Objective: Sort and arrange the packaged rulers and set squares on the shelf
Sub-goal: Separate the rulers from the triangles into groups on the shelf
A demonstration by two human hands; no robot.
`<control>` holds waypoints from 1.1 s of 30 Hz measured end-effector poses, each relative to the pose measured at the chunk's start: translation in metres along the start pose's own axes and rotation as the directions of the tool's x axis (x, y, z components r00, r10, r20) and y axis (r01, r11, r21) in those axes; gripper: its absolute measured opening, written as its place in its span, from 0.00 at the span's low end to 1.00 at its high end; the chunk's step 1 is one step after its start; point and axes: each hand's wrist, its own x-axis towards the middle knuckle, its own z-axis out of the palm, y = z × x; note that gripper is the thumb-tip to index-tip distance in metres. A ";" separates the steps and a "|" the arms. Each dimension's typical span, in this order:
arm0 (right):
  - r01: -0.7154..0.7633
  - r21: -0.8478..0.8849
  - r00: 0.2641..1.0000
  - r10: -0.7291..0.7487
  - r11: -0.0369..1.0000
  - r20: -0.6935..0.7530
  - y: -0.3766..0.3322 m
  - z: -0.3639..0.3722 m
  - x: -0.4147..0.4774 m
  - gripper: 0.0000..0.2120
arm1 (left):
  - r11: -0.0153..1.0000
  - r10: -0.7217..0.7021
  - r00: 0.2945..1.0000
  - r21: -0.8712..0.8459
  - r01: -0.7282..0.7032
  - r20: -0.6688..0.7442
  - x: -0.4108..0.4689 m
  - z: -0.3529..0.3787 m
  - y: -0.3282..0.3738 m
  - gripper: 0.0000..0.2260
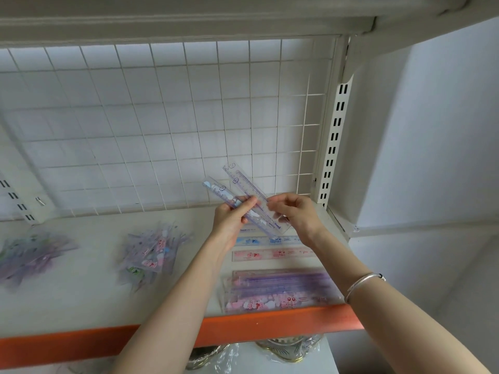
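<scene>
Two forearms reach up from the bottom of the view, the right one wearing a silver bracelet (365, 284), and meet above the back right corner of the shelf (81, 298). The left hand (232, 220) is closed on a blue ruler (216, 188), thumb on top and fingers curled beneath. The right hand (294, 211) pinches a clear ruler (243, 182) just beside it with its fingertips. The two packs are held off the shelf and fan apart toward the wire grid (162, 130). Whether they touch where the hands meet is hard to tell. Below the hands, on the right of the shelf, the sorted part shows: a blue pack (270, 241) and a pink pack (272, 255) lie flat and parallel to the front edge, and nearer the orange lip (54, 346) sits a neat purple stack (280, 290). To the left, well apart from these rows, two loose heaps remain: a middle heap (151, 252) and a left heap (29, 257), with packs lying at all angles. The blur hides whether they hold rulers, set squares or both. By this showing the job looks well under halfway. A few kinds are lined up, the pair in hand still needs its place, likely with the rows beneath, and both heaps are left to go through.
</scene>
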 end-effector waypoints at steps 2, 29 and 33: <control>-0.001 -0.014 1.000 0.001 1.000 -0.011 -0.003 0.005 -0.003 0.04 | 1.000 -0.010 1.000 -0.005 0.010 0.022 -0.002 -0.004 0.003 0.12; -0.117 0.236 0.967 0.165 0.965 -0.196 -0.033 0.084 -0.029 0.03 | 0.993 -0.045 0.992 0.115 0.032 0.116 -0.025 -0.093 0.059 0.02; -0.137 0.223 0.967 0.179 0.965 -0.183 -0.034 0.077 -0.037 0.02 | 0.996 -0.061 0.993 0.077 0.053 0.101 -0.031 -0.090 0.058 0.02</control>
